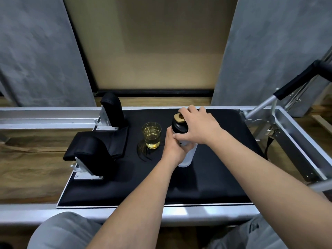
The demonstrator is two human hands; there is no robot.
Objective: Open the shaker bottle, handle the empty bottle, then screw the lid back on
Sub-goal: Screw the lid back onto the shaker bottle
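While my right hand [199, 126] fingers wrap the black lid [179, 125] and my left hand [175, 146] clamps the frosted bottle [187, 155] upright on the black pad [206, 177], I should twist squarely, keeping clear of the glass [151, 134] just beside it.

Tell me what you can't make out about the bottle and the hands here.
Head view only:
- Shaker bottle contents: frosted wall, left hand covers the middle.
- Seam between lid and bottle: hidden by right hand, so how far it is screwed on is unclear.
- Bottle markings: covered by both hands.
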